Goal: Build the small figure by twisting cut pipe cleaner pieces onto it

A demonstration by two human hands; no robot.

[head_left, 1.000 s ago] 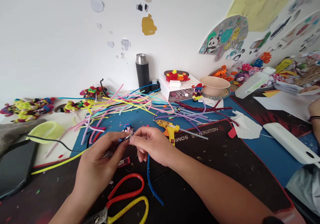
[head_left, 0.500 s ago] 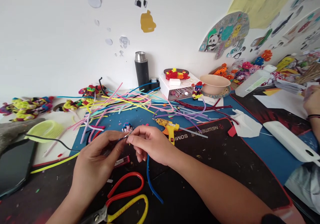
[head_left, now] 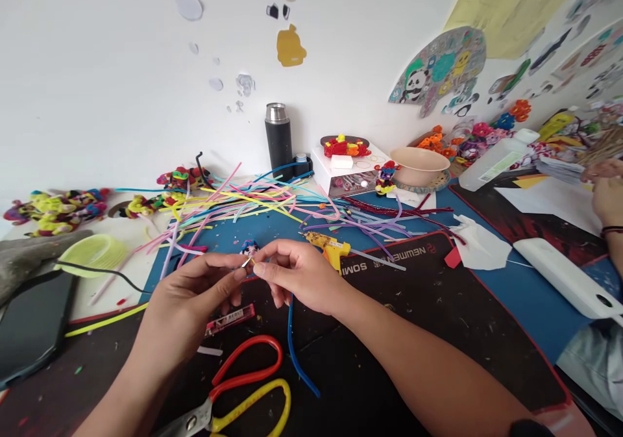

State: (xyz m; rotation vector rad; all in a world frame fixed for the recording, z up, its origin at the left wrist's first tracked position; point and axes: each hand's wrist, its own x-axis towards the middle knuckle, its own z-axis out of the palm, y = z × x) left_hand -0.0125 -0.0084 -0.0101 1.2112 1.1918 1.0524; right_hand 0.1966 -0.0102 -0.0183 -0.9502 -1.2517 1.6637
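Note:
My left hand (head_left: pixel 187 300) and my right hand (head_left: pixel 296 271) meet at the middle of the black mat, thumb and fingers pinched together on each. Between their fingertips shows a tiny, thin, pale piece (head_left: pixel 246 262), too small to name. Just behind them is a small figure's head (head_left: pixel 250 247) with blue and pink on top, partly hidden. A blue pipe cleaner (head_left: pixel 293 352) curves down from under my right hand; whether that hand holds it I cannot tell. Below the hands lie scissors (head_left: pixel 250 378) with red and yellow handles, and a small pink-and-clear case (head_left: pixel 231 320).
A yellow glue gun (head_left: pixel 333 252) lies just beyond my right hand. Many loose pipe cleaners (head_left: pixel 233 203) spread along the back, before a black thermos (head_left: pixel 278 141). At left are a phone (head_left: pixel 34 323) and a yellow-green coil (head_left: pixel 92 255). A co-worker's arm (head_left: pixel 608 203) shows at right.
My fingertips have parted slightly around the pale piece, and my left hand has tilted, uncovering more of the pink case. The camera view has shifted a little.

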